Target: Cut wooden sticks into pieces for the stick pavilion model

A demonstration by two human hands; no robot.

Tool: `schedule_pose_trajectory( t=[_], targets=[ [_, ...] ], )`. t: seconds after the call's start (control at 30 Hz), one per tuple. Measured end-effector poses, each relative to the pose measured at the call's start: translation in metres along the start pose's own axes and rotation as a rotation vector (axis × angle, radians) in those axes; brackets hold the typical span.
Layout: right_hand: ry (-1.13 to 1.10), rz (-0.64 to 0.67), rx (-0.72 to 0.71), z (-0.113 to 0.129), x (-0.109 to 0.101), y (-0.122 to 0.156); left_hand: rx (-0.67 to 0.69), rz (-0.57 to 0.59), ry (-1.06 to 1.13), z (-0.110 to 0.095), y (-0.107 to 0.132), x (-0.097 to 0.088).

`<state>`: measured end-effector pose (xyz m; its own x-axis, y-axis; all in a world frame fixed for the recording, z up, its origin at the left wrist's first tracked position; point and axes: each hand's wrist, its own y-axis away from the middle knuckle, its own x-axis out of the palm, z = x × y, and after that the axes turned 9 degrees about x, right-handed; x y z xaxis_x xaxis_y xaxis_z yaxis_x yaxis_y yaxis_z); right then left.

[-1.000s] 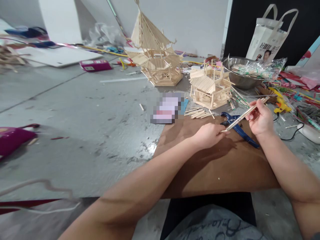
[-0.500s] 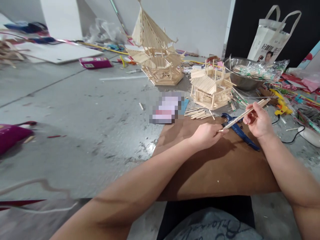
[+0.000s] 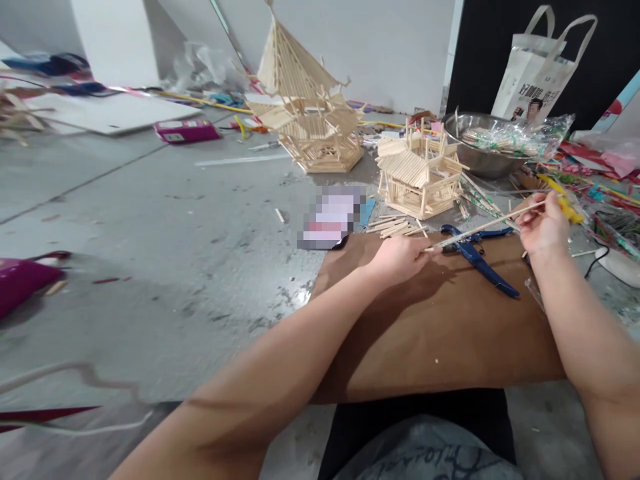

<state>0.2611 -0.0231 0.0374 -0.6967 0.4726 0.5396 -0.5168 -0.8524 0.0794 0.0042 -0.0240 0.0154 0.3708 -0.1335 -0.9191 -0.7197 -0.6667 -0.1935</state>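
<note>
My left hand is closed, pinching the near end of a thin wooden stick. My right hand is closed on the far end of the same stick, which spans between both hands above the brown board. Blue-handled cutters lie on the board just under the stick. A small wooden stick house stands right behind, with loose cut sticks in front of it.
A taller stick pagoda stands farther back on the grey floor. A metal bowl with wrapped sticks, a white bag, a yellow glue gun and coloured clutter lie at right. A magenta bag sits at left.
My right hand has slid outward to the right along the stick, and my left hand has moved slightly left. The stick now lies flatter and more stretched out.
</note>
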Motion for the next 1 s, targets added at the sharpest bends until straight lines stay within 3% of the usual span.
schedule_pose_trajectory(
  t=[0.1,0.27,0.5,0.77,1.0],
  targets=[
    [0.094,0.086,0.082,-0.012,0.007,0.008,0.048,0.011,0.008,0.0,0.0,0.003],
    [0.16,0.08,0.104,-0.02,0.011,0.017,0.036,-0.004,-0.02,-0.003,0.001,0.002],
    [0.33,0.289,0.247,-0.022,0.012,0.025,0.036,-0.048,-0.001,-0.002,0.002,0.001],
    [0.255,0.19,0.145,-0.021,0.009,0.017,0.046,-0.077,0.073,0.0,0.0,-0.001],
    [0.22,0.146,0.208,-0.018,0.01,0.017,0.023,-0.061,0.059,0.001,0.001,-0.002]
  ],
)
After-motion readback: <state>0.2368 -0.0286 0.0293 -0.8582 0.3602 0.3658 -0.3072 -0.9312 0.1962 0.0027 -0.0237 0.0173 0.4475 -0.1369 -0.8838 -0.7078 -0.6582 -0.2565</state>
